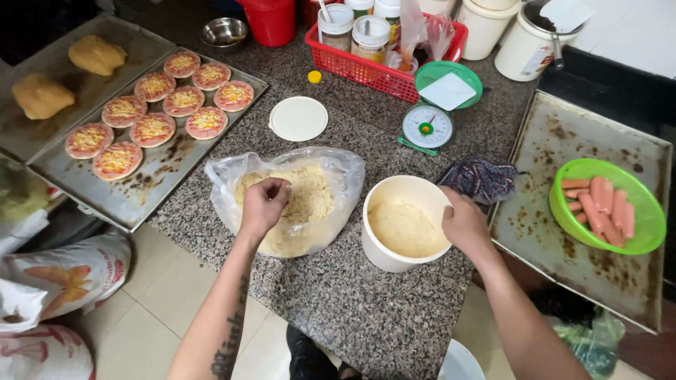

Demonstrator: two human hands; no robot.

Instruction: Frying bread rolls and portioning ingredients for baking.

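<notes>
My left hand (pixel 263 204) reaches into an open clear plastic bag (pixel 336 176) of pale shredded cheese (pixel 310 193), fingers pinched in the shreds. My right hand (pixel 465 224) grips the right rim of a white round tub (pixel 394 257) that holds more of the pale shreds. Bag and tub stand side by side on a speckled granite counter (pixel 359 309).
A metal tray (pixel 134 193) at left carries several small topped pizzas (pixel 153 129). A second tray (pixel 577 176) at right holds a green bowl (pixel 648 225) of sausages. A green scale (pixel 427 127), a white lid (pixel 298 118), a patterned cloth (pixel 480 178) and a red basket (pixel 366 70) of jars lie behind.
</notes>
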